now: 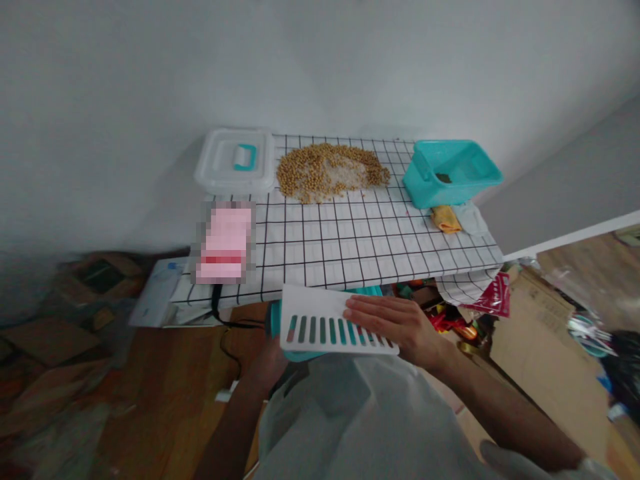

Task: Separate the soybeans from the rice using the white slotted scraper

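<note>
In front of my body, just below the table's near edge, is a white slotted plate (315, 299) over a teal container (300, 357). My right hand (407, 327) grips the plate's right end, its fingers stretched across the top and the thumb hidden. At the container's left side is my left hand (273, 367), which holds it from below; most of its fingers are hidden. Teal and reddish patches show through the slots.
Soybeans (310, 173) lie in a heap with paler grains on the checked tablecloth (330, 240). A lidded clear box (220, 160) and a blurred pink item (226, 240) are left. Right are a teal bin (425, 190) and a yellow cloth (446, 219). Cardboard (530, 333) leans beyond.
</note>
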Demonstrator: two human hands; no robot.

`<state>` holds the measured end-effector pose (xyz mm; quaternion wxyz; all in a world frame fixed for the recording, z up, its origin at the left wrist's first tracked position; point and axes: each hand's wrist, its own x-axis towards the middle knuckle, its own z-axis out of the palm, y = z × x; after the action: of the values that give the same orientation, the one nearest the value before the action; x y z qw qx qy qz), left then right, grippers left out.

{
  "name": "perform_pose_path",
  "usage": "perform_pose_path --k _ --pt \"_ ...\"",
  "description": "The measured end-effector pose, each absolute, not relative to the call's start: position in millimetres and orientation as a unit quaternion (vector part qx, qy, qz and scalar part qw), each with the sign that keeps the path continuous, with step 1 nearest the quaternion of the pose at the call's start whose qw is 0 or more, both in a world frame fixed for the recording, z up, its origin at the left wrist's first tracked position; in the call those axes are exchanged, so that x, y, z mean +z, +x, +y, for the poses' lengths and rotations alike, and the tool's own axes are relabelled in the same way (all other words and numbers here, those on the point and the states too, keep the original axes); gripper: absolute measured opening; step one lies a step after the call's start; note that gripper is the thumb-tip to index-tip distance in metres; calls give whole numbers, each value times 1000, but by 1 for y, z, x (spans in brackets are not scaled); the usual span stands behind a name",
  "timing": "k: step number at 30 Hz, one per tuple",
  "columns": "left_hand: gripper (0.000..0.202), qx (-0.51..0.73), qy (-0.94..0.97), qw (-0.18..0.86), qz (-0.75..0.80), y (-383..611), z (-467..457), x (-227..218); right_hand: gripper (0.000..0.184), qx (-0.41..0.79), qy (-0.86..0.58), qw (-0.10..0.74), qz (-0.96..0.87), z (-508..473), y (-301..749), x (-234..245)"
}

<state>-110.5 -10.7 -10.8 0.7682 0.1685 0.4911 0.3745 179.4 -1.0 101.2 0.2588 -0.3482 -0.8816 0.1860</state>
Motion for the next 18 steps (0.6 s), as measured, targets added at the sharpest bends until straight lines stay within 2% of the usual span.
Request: perform_pose_path --k 3,10,13,15,18 --pt "15 360 152 780 488 -108 -14 -12 52 153 -398 288 -858 20 199 102" --pt "7 357 151 782 488 -101 -21 2 49 68 -546 308 -776 83 238 91" --pt "8 339 160 791 484 -96 -22 8 52 78 -526 290 -795 82 233 82" --pt "13 329 171 791 486 -95 -22 7 53 99 -475 267 -833 70 224 77" --pt "8 338 196 769 506 -98 -22 -3 54 121 -390 245 -879 41 210 72"
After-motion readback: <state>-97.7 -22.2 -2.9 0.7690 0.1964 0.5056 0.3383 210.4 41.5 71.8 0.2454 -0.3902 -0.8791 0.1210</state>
